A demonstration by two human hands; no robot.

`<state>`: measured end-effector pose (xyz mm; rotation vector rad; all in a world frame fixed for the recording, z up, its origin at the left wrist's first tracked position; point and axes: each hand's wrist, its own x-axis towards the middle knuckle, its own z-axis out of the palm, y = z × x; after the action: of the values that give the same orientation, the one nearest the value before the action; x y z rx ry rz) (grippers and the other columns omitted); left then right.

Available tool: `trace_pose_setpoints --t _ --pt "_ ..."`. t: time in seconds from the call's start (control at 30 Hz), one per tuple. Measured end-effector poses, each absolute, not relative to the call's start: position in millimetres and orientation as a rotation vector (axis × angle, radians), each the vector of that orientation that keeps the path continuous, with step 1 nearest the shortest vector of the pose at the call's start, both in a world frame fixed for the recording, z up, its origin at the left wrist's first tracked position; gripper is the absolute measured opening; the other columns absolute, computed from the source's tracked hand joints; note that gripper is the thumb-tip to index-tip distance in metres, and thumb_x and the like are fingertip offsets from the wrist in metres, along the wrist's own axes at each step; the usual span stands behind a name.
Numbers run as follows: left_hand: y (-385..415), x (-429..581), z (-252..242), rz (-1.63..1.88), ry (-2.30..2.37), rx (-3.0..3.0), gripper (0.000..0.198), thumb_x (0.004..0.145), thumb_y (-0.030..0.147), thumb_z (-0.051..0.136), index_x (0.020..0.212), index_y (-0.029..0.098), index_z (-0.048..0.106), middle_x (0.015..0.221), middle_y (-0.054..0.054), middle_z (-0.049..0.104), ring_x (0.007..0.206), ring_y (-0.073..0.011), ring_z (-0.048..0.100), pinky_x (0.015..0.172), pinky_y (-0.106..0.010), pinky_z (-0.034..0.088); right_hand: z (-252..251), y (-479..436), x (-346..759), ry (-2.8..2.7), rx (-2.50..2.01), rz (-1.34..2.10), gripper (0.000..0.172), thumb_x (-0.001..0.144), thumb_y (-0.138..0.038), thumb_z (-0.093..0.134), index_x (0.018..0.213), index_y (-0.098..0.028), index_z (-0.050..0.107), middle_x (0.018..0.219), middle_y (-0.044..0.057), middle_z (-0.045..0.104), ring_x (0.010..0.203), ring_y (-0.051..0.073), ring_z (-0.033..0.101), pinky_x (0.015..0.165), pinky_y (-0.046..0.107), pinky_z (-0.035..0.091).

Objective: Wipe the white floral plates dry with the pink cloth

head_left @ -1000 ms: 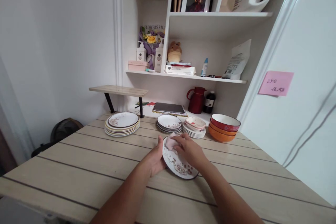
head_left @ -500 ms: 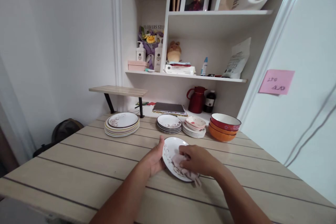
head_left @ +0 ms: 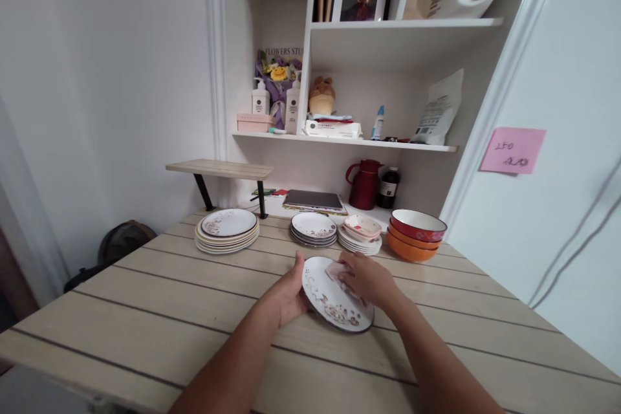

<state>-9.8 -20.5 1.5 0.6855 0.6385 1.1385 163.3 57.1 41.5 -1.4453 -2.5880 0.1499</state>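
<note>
A white plate (head_left: pixel 323 294) with brown floral print and a dark rim is tilted over the tabletop. My left hand (head_left: pixel 290 294) grips its left edge, thumb up at the rim and the fingers hidden beneath. Bunched in my right hand (head_left: pixel 366 278) is a pale pink cloth (head_left: pixel 334 270), pressed against the plate's upper right surface. Most of the cloth is covered by the fingers.
Behind the hands stand a large plate stack (head_left: pixel 228 225), a small plate stack (head_left: pixel 313 228), pink dishes (head_left: pixel 361 228) on white plates, and stacked bowls (head_left: pixel 414 249). Farther back are a raised wooden stand (head_left: pixel 220 169), a laptop-like dark slab (head_left: pixel 313 199) and a red jug (head_left: pixel 365 186).
My right hand and the cloth have moved up from the plate's lower right part to its upper right, uncovering the floral print below. My left hand keeps its hold on the plate.
</note>
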Motion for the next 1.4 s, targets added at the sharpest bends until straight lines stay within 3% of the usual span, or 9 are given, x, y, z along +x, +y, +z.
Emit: trace_pose_setpoints --t 0.27,0.47,0.7,1.03,1.23,1.4 --pt "-24.5 -9.0 5.7 1.129 0.7 0.72 0.075 0.081 0.069 0.037 0.125 0.012 0.056 0.118 -0.017 0.065 0.117 -0.0281 0.056 0.1 -0.04 0.039 44.7 45.8 177.7 -2.73 -1.209 0.365 0.019 0.075 -0.03 0.057 0.093 -0.024 0.059 0.084 0.001 0.066 0.074 0.018 0.056 0.06 0.026 0.03" --pt "-24.2 -7.2 5.8 1.154 0.69 0.719 0.069 0.082 0.067 0.04 0.121 0.013 0.058 0.115 -0.015 0.067 0.111 -0.028 0.06 0.096 -0.04 0.043 31.9 41.2 152.3 -2.542 -0.985 0.474 0.027 0.08 -0.026 0.055 0.107 -0.024 0.057 0.1 0.003 0.059 0.082 0.016 0.056 0.069 0.025 0.036" --pt "-18.1 -8.1 -0.5 1.182 0.761 0.681 0.067 0.081 0.067 0.042 0.119 0.014 0.059 0.112 -0.014 0.068 0.107 -0.027 0.061 0.092 -0.038 0.045 28.3 45.9 142.7 -2.49 -1.2 0.277 0.028 0.089 -0.032 0.047 0.117 -0.03 0.055 0.109 0.004 0.056 0.09 0.017 0.056 0.07 0.025 0.034" --pt "-21.4 -9.6 4.1 1.103 0.763 0.731 0.068 0.082 0.067 0.042 0.122 0.014 0.057 0.117 -0.015 0.066 0.113 -0.0272 0.058 0.097 -0.04 0.042 52.4 44.1 176.5 -2.695 -1.475 0.153 0.027 0.077 -0.029 0.052 0.103 -0.027 0.06 0.101 0.007 0.065 0.084 0.023 0.06 0.059 0.028 0.028" --pt "-24.6 -8.0 6.8 1.105 0.753 0.74 0.07 0.082 0.067 0.039 0.124 0.014 0.056 0.113 -0.015 0.068 0.107 -0.0269 0.062 0.096 -0.039 0.042 65.5 24.7 181.5 -2.873 -1.175 0.357 0.017 0.069 -0.028 0.058 0.086 -0.024 0.06 0.08 0.002 0.065 0.068 0.018 0.055 0.055 0.027 0.027" --pt "-27.2 -4.2 10.0 1.104 0.87 0.724 0.071 0.081 0.069 0.039 0.118 0.011 0.06 0.104 -0.015 0.071 0.091 -0.0259 0.067 0.086 -0.038 0.047 57.3 21.8 166.2 -2.786 -0.876 0.506 0.021 0.072 -0.025 0.059 0.093 -0.023 0.058 0.09 0.001 0.063 0.077 0.016 0.055 0.062 0.025 0.033"
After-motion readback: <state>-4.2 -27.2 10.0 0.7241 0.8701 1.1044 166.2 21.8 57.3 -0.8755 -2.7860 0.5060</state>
